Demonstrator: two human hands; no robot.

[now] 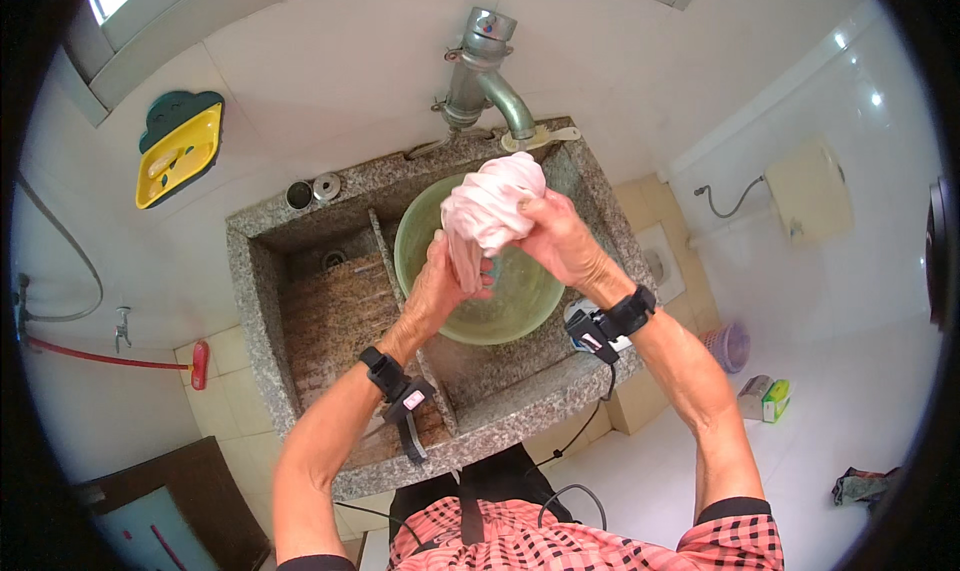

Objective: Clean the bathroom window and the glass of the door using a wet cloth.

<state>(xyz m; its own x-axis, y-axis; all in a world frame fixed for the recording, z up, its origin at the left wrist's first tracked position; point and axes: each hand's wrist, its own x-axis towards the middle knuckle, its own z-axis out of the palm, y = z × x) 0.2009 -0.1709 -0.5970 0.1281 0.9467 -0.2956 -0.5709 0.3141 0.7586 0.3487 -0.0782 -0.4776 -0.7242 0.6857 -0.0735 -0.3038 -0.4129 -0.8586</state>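
Observation:
Both my hands hold a bunched, wet-looking pale pink cloth above a translucent green basin. My left hand supports the lower left of the bundle, where a fold hangs down over the fingers. My right hand grips its right side, thumb on top. The basin sits in the right compartment of a granite double sink. Behind the cloth, the spout of a metal faucet points down towards the basin. No running water can be made out.
A white-handled brush lies on the back rim near the faucet. A round metal drain part rests on the rear ledge. A stone divider separates the compartments. Up on the left wall hangs a yellow soap dish. A cable trails from my right wrist.

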